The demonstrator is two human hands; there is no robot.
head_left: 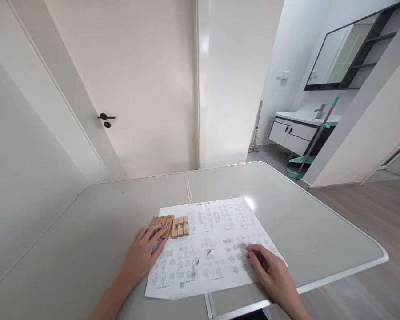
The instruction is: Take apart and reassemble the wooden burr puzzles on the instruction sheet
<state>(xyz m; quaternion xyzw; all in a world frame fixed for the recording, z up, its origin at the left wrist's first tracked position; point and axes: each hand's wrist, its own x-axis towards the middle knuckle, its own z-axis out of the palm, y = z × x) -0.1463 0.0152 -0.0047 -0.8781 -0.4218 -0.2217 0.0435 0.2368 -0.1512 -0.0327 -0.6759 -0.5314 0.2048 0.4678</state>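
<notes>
My left hand [143, 253] rests on the left part of a printed paper sheet [220, 262], its fingers stretched over several darker brown wooden blocks [169, 222]. The fingers touch these blocks and hide part of them, with the thumb lying apart on the near side. Just right of them sits a small group of lighter notched wooden blocks [180, 226], standing close together. On the sheet's right side lies my right hand [270, 269], fingers loosely curled with the thumb tip close to the fingertips. Nothing shows between them.
The grey table [286, 209] has a pale metal rim and a seam [188, 189] across its middle. A closed door [146, 89] stands behind it. At the far right are a washbasin cabinet [295, 133], a mirror [340, 53] and a green dustpan [295, 173].
</notes>
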